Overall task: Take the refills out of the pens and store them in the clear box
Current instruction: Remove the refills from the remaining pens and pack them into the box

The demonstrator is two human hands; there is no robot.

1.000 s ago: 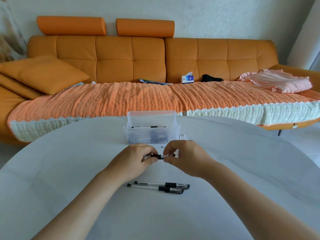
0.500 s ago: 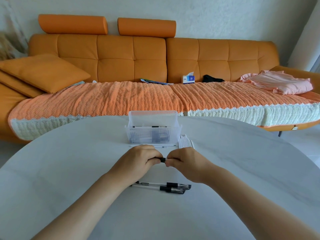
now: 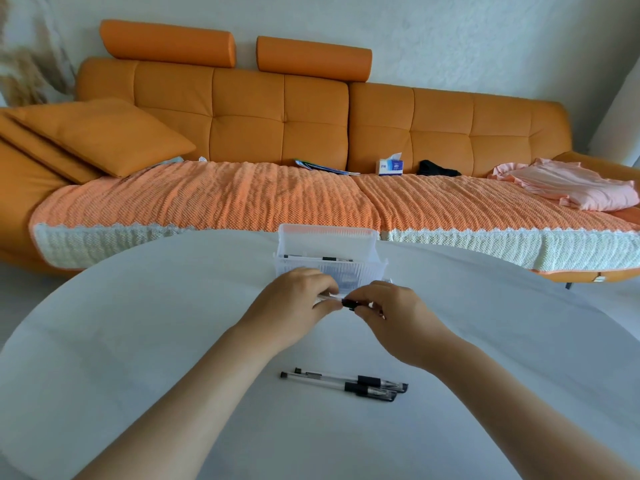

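Both hands hold one pen (image 3: 347,302) level above the white table, just in front of the clear box (image 3: 367,239). My left hand (image 3: 294,306) grips its clear barrel; my right hand (image 3: 394,313) pinches the black grip end. Most of the pen is hidden by my fingers. Inside the clear box lies at least one thin refill (image 3: 318,258). Two more clear pens with black grips (image 3: 343,382) lie side by side on the table, nearer to me than my hands.
The round white table (image 3: 138,341) spreads to both sides. Beyond it stands an orange sofa (image 3: 277,116) with a knitted throw, a tissue box (image 3: 390,166), a cushion and pink cloth (image 3: 571,183).
The camera has tilted and moved closer. Both hands stay on the same pen and have risen slightly toward the box; a little more black grip shows between them.
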